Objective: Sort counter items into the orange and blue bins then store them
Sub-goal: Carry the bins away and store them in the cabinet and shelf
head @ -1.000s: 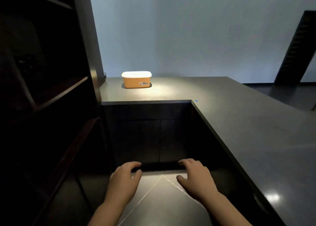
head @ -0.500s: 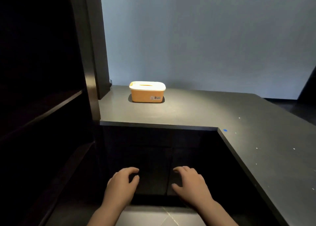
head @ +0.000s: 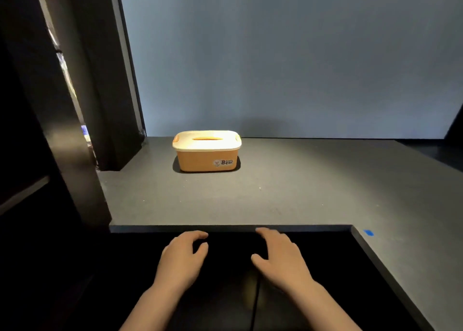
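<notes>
Head view
Counter: the dark grey counter [head: 275, 195] is L-shaped; its front edge runs straight across just in front of the orange bin, then turns at an inner corner and comes toward the viewer along the right side.
Open room: bare counter lies in front of the orange bin and stretches wide to its right, out to the far edge on that side.
Left boundary: a tall dark cabinet [head: 75, 130] stands left of the orange bin; its nearest upright ends close beside the bin with a narrow strip of counter between them.
Back boundary: a plain pale wall [head: 288, 55] rises just behind the orange bin.
Marker: a small blue mark [head: 368, 232] sits on the counter near the inner corner, well to the right of the bin and nearer the viewer.
Orange bin: the orange bin [head: 207, 152] stands upright near the wall, its cream lid on, with a slot in the top showing orange and a tab at each end; a bear sticker with the word "Bear" is on the front, lower right.
Left hand: the left hand [head: 181, 255] hangs below the counter's front edge, well apart from the bin, its grip loosely curled on nothing.
Right hand: the right hand [head: 280, 255] is beside it, fingers relaxed and spread, fingertips level with the counter edge; whether they touch it I cannot tell.
Below the edge: dark cabinet doors [head: 255, 305] sit under the hands.
</notes>
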{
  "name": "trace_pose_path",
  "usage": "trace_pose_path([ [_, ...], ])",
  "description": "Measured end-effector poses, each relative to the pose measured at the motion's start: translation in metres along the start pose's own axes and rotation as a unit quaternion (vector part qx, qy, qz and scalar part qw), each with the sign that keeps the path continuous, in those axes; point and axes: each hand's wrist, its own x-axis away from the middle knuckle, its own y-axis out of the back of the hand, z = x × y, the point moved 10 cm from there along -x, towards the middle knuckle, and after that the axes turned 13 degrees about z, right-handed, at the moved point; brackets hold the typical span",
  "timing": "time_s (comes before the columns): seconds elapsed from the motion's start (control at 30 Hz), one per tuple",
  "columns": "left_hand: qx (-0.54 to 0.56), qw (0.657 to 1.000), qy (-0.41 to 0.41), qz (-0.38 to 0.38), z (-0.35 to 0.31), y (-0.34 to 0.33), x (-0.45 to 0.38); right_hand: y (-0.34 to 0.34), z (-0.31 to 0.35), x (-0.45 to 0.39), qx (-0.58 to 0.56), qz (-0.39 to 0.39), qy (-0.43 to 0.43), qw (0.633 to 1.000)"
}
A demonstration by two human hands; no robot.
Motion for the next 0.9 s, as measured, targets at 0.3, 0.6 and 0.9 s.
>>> trace_pose_path([
  [0.3, 0.035, 0.997, 0.022, -0.068, -0.021, 0.027, -0.16, 0.069, -0.036, -0.165, -0.009, -0.021, 0.024, 0.999],
  [0.6, 0.044, 0.99, 0.098, -0.09, 0.06, 0.052, -0.253, 0.036, -0.038, -0.293, -0.053, 0.025, -0.004, 0.998],
  [0.9, 0.01, 0.992, 0.052, -0.115, 0.083, 0.147, -0.396, 0.094, -0.016, -0.427, -0.125, -0.121, -0.059, 0.983],
])
